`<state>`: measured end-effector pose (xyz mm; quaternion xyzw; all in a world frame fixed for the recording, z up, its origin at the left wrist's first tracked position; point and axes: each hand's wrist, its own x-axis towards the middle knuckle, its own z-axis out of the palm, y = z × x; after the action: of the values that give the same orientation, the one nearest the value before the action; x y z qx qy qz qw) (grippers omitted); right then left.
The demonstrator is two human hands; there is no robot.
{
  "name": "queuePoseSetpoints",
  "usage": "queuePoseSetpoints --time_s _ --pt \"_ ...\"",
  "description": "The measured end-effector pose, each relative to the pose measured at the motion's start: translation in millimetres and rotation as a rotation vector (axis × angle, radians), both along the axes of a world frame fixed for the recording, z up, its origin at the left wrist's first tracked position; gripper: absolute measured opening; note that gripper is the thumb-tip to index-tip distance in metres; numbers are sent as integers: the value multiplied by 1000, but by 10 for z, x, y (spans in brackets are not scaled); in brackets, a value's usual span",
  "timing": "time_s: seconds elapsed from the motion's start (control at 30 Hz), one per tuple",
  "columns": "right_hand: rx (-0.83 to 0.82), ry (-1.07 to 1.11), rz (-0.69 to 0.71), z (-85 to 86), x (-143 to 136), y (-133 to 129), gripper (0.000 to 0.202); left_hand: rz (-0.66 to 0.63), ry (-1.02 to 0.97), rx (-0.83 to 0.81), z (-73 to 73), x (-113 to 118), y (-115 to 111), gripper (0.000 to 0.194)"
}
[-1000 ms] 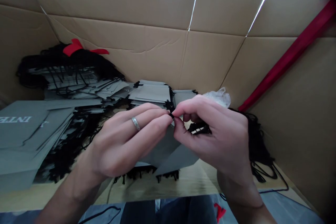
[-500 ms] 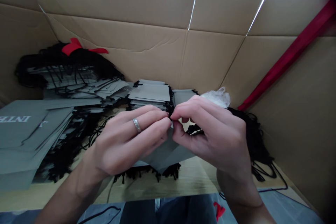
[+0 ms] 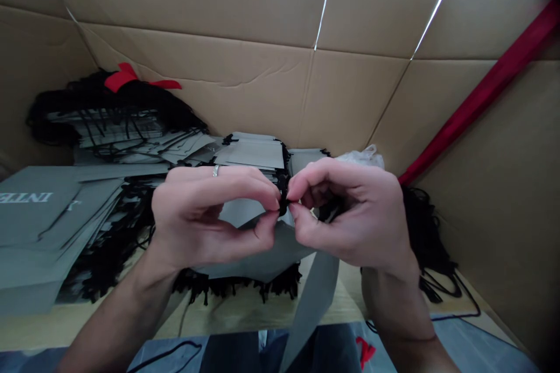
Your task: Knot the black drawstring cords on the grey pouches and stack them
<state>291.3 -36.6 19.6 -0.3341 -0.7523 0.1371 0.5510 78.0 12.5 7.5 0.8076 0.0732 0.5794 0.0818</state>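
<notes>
a single head-worn view looks forward and steeply down from above the near edge of a wooden surface (image 3: 227,319), with the wearer's lap (image 3: 245,355) at the bottom of the frame. it faces a brown cardboard wall (image 3: 196,52) that fills the upper part, its side panels closing in at left and right. the camera sits close to the left hand (image 3: 205,215) and right hand (image 3: 359,204), which meet large near the centre, while the wall stands farther back.
</notes>
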Motion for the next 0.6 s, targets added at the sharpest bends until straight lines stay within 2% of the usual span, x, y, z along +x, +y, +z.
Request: queuePoseSetpoints --time_s 0.1,0.17,0.27,0.33,0.5,0.6 --pt "-42 42 30 1 -7 4 22 -42 -5 -18 -1 2 21 25" --pt "10 21 -28 -13 -7 4 22 61 27 67 -3 -14 -3 24" --pt "155 -41 -142 -49 -22 -7 22 287 94 260 -13 -46 -63 21" --pt "254 -88 -198 -69 -49 -28 20 359 123 365 -35 -69 -83 18" --pt "459 -252 -329 -82 -115 -98 14 353 97 482 -133 -142 -86 21" --pt "527 -402 -319 -90 -107 -113 12 331 142 405 -171 -184 -136 24"
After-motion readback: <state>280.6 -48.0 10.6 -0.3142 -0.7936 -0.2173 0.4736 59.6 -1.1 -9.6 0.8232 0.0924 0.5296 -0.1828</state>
